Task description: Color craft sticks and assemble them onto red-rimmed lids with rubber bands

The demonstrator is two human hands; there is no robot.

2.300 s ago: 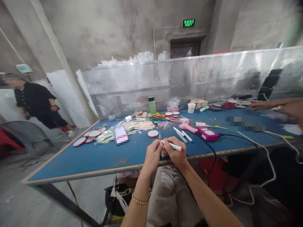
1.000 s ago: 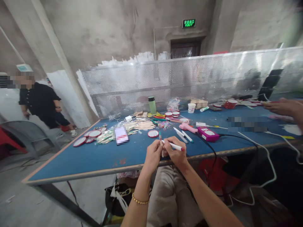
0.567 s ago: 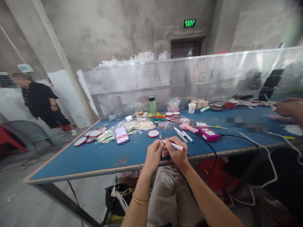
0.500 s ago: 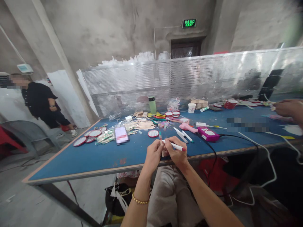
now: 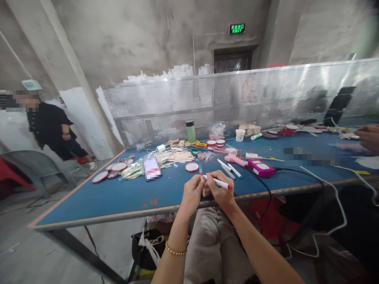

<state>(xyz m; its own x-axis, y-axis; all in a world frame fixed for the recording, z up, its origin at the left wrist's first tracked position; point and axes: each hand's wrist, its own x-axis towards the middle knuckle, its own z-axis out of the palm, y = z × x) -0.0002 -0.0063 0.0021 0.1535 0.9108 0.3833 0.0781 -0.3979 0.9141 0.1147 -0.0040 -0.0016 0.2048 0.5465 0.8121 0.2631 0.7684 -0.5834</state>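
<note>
Over the table's front edge, my left hand [image 5: 192, 192] is closed around a narrow wooden craft stick [image 5: 200, 169] whose upper end is coloured green and reddish. My right hand [image 5: 220, 191] grips a white marker pen [image 5: 219, 182] with a red end pointing to the right. The pen's tip meets the stick between my hands; my fingers partly hide it. White markers [image 5: 232, 169] lie on the table just beyond my right hand, one with a green end. A round red-rimmed disc [image 5: 192, 167] rests beyond my left hand.
Loose wooden sticks [image 5: 179, 155] and a blurred-out phone-like item [image 5: 152, 169] lie to the left on the blue table [image 5: 118, 201]. Rightward are a pink glue gun [image 5: 235, 159], a purple box [image 5: 260, 167] and cables. A green bottle [image 5: 191, 132] stands behind. Another person's hand [image 5: 368, 136] is far right.
My hands, the stick and the marker stay almost where they were. At far right, the other person's hand has shifted toward the right edge. The person at left has moved slightly.
</note>
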